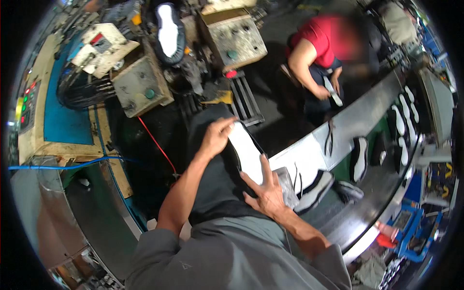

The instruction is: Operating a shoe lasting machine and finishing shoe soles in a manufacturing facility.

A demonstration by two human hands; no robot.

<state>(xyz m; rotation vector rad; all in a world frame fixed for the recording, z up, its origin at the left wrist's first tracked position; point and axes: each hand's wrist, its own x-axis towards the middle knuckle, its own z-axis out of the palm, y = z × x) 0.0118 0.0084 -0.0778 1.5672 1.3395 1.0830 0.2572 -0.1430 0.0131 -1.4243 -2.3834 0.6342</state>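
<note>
A black shoe upper with a white insole board (245, 147) facing up rests over my lap. My left hand (216, 138) is closed on its far end, with the fingertips at the edge of the white board. My right hand (269, 194) grips the near end, its fingers spread along both sides. Beside my right hand, a grey and black shoe upper (316, 191) lies on the metal bench, next to a clear plastic piece (286, 187) and thin dark laces (298, 179).
On the right, the metal bench (348, 121) carries several white-bottomed uppers (360, 159). Across it a person in red (319, 41) holds a white-soled piece (332, 92). Ahead stand machine boxes (237, 38) and another upper (169, 34). A blue hose (63, 166) crosses at left.
</note>
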